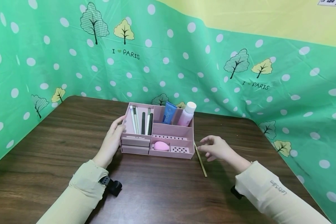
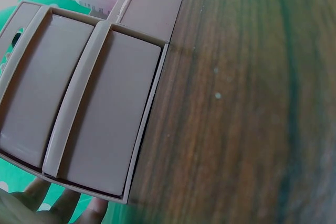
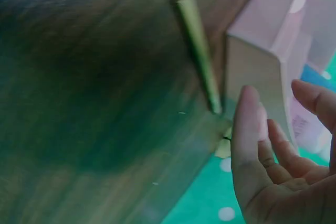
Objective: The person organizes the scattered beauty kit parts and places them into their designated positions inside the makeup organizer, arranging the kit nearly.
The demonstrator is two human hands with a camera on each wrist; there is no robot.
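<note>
A pink desk organizer [image 1: 172,129] stands on the table, with two drawers at its front left. My left hand [image 1: 114,135] holds its left wall, fingers along the outside and thumb at the rim. Several makeup brushes [image 1: 135,119], a blue tube [image 1: 169,112], a white-capped pink bottle [image 1: 187,114] and a pink makeup sponge [image 1: 161,146] sit in its compartments. A thin gold stick [image 1: 200,161] lies on the table by the right wall. My right hand [image 1: 214,147] hovers beside it, fingers loosely bent and holding nothing; thumb and fingers stand apart in the right wrist view.
The dark wooden table [image 1: 58,146] spreads around the organizer. A green dotted curtain [image 1: 145,62] with printed trees hangs behind the table and along its sides. A black strap with a camera [image 1: 112,185] is on the left wrist.
</note>
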